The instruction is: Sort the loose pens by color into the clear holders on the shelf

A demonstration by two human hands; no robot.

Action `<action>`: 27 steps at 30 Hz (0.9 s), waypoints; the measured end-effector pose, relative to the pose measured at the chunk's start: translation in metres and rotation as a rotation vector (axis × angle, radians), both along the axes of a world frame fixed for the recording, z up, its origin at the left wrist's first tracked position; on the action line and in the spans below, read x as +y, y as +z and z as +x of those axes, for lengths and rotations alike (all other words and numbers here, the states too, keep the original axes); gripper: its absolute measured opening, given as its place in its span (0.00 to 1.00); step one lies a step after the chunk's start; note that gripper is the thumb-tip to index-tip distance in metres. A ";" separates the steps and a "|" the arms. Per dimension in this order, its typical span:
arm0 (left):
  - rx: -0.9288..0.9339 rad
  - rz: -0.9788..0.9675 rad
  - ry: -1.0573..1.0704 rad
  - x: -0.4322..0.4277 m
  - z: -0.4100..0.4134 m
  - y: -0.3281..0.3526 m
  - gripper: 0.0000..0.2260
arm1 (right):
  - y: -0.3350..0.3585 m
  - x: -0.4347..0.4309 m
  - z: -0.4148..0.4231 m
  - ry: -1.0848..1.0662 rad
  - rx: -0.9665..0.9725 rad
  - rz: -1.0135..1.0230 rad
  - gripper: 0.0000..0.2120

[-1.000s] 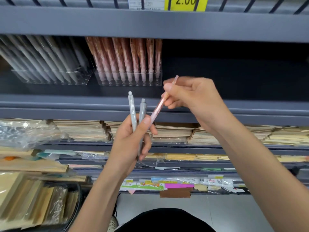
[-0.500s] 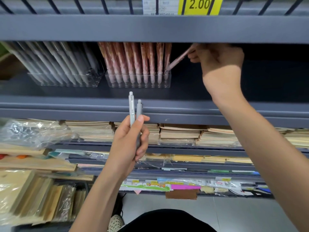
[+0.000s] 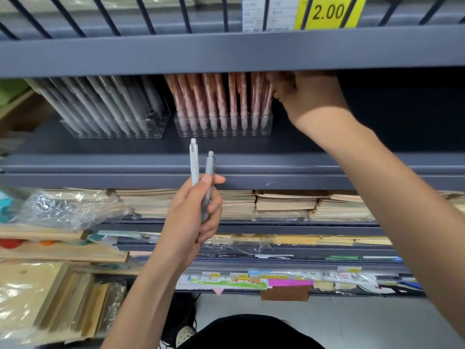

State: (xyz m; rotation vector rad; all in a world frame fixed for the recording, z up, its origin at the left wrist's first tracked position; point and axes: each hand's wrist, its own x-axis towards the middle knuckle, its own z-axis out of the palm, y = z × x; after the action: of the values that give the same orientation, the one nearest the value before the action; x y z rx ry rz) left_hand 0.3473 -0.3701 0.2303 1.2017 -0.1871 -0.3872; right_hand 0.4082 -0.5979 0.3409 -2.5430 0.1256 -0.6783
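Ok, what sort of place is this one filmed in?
Most likely a stationery shop aisle: a yellow 2.00 price tag overhead, grey pens and pink pens racked in clear holders, and stacked notebooks below.

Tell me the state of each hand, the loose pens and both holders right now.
grey pens, upright, clicker ends up, unsorted
left hand, grips the grey pens
pink holder, pink pens standing in it
grey holder, stocked pens leaning, rightmost slots empty
right hand, at the pink holder's right end, grip hidden
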 end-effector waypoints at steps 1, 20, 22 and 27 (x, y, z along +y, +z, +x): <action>-0.001 0.009 -0.002 0.002 0.001 0.001 0.11 | 0.001 0.002 0.000 -0.022 0.014 -0.030 0.19; -0.043 0.074 -0.096 0.055 0.012 0.001 0.11 | -0.004 0.015 0.001 -0.099 -0.056 0.124 0.26; -0.053 0.085 -0.099 0.064 0.013 0.001 0.11 | -0.003 0.020 -0.003 -0.121 -0.049 0.033 0.29; -0.073 0.097 -0.085 0.089 0.018 0.004 0.10 | -0.001 0.029 -0.002 -0.190 -0.030 -0.072 0.22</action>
State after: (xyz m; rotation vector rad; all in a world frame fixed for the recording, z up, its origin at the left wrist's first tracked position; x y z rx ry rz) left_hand 0.3656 -0.2807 0.2341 1.3074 -0.2856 -0.4312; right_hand 0.4062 -0.5689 0.3396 -2.6106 0.3419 -0.8060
